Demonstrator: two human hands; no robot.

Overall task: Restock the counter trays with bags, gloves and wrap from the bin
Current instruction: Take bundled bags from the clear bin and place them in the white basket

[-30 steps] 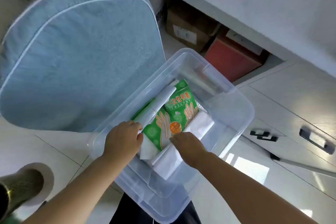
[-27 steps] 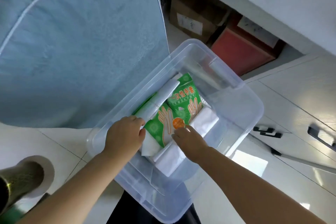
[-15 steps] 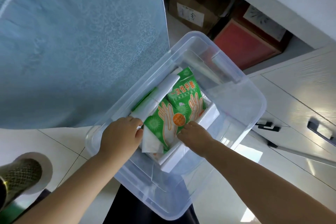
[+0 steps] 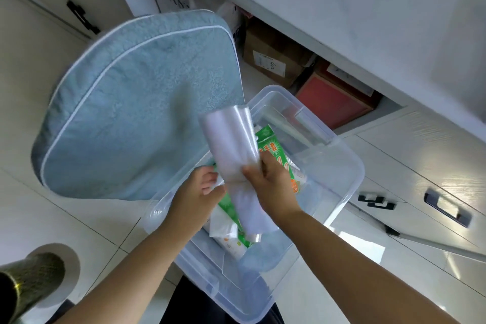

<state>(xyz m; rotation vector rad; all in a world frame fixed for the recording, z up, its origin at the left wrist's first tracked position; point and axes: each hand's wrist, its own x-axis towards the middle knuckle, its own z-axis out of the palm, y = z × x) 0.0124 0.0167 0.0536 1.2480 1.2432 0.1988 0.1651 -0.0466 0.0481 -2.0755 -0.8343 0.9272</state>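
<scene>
A pack of clear bags (image 4: 231, 144) is gripped by the R hand (image 4: 272, 184) approx. at its middle. The thumb is laid across the front and the fingers are wrapped behind. The R forearm is stretched in from the lower R of the view.

The pack is held tilted above the clear bin (image 4: 351, 166). Its upper end is raised beyond the R knuckles and its lower end hangs below the R wrist, over the bin's near half.

The L hand (image 4: 196, 196) is set just L of the R hand w/ fingers curled. Thumb and fingertips appear closed on the pack's L edge; how firm that pinch is cannot be told. The L forearm is stretched in from the lower L.

Just beyond and under the R hand, a green glove packet (image 4: 273, 154) is seen lying inside the bin, partly hidden by the pack. More white and green packets (image 4: 226, 229) are seen under both wrists.

Beyond the L hand, a blue cushion (image 4: 131, 113) is seen just beside the bin. Well beyond the R hand, a cardboard box (image 4: 271, 60) and a red box (image 4: 331, 102) are tucked under a white counter (image 4: 342, 8).
</scene>
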